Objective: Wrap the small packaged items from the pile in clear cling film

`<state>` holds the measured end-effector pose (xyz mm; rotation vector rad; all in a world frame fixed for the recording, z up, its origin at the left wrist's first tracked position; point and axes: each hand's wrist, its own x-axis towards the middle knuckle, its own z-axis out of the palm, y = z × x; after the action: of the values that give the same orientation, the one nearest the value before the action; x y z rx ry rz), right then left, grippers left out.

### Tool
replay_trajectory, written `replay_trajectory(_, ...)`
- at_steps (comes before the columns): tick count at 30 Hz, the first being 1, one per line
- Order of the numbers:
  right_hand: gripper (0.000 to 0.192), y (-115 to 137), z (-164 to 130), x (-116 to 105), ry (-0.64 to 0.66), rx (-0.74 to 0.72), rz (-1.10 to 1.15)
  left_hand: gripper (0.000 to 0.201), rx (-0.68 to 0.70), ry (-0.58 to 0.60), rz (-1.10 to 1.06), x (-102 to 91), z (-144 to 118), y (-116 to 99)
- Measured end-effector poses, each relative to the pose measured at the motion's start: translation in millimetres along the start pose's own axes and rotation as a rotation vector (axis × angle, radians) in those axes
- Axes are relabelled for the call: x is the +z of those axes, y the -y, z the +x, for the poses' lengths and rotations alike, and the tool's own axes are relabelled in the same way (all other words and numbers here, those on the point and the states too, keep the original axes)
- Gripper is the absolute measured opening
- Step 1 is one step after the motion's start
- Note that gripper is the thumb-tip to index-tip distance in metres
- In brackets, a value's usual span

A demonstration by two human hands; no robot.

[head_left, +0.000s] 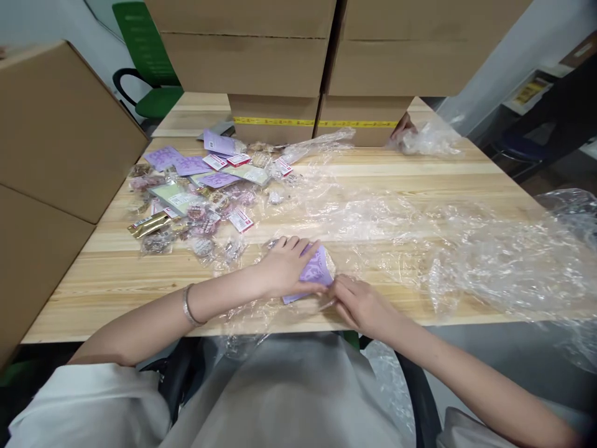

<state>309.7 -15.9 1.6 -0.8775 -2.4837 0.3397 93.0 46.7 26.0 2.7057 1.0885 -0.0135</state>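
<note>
My left hand (289, 267) lies across a purple packet (317, 267) near the table's front edge. Its thumb rests along the lower side and its fingers along the upper side, keeping the packet between them. Beside the packet's right end, my right hand (357, 302) is closed in a pinch on clear plastic film (326, 303). The fingertips of the right hand are partly hidden. More thin film (252, 317) spreads under the left wrist and hangs over the table edge.
Small wrapped items (200, 211), purple packets (163, 157) and a gold packet (149, 225) are heaped at the left. Crumpled clear film (504, 267) covers the right side. Cardboard boxes (275, 62) stand at the back and left (51, 137). Another person's hand (403, 126) touches plastic behind.
</note>
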Motion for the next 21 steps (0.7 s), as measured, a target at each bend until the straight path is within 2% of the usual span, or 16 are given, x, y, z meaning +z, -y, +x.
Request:
replay_trajectory(4, 0.004, -3.1, 10.9, -10.8, 0.007, 0.161, 0.246, 0.068, 0.092, -0.048, -0.202, -31.3, -32.3, 8.2)
replay_trajectory(7, 0.006, -11.8, 23.5, -11.9, 0.024, 0.320, 0.276, 0.066, 0.101, 0.024, -0.339, -48.0, -56.5, 11.7)
replay_trajectory(9, 0.010, -19.6, 30.9, -7.2, 0.038, 0.414, 0.261, 0.076, 0.055, 0.077, -0.359, -48.7, -68.4, 10.2)
replay_trajectory(12, 0.013, -30.3, 38.5, 3.2, 0.021, 0.462, 0.202, 0.080, -0.007, 0.105, -0.320, -39.6, -81.0, 5.7)
replay_trajectory(14, 0.017, -35.4, 41.3, 7.9, 0.022, 0.473, 0.181, 0.070, -0.002, 0.105, -0.287, -33.3, -88.0, 5.2)
replay_trajectory(17, 0.022, -40.0, 43.7, 8.1, 0.075, 0.514, 0.207, 0.040, 0.022, 0.114, -0.305, -29.4, -96.7, 14.1)
replay_trajectory(19, 0.023, -41.6, 45.3, 5.1, 0.118, 0.549, 0.220, 0.021, -0.005, 0.145, -0.416, -29.7, -99.5, 27.0)
replay_trajectory(21, 0.023, -42.7, 47.1, 1.9, 0.152, 0.575, 0.225, 0.021, -0.088, 0.200, -0.599, -30.1, -99.1, 42.9)
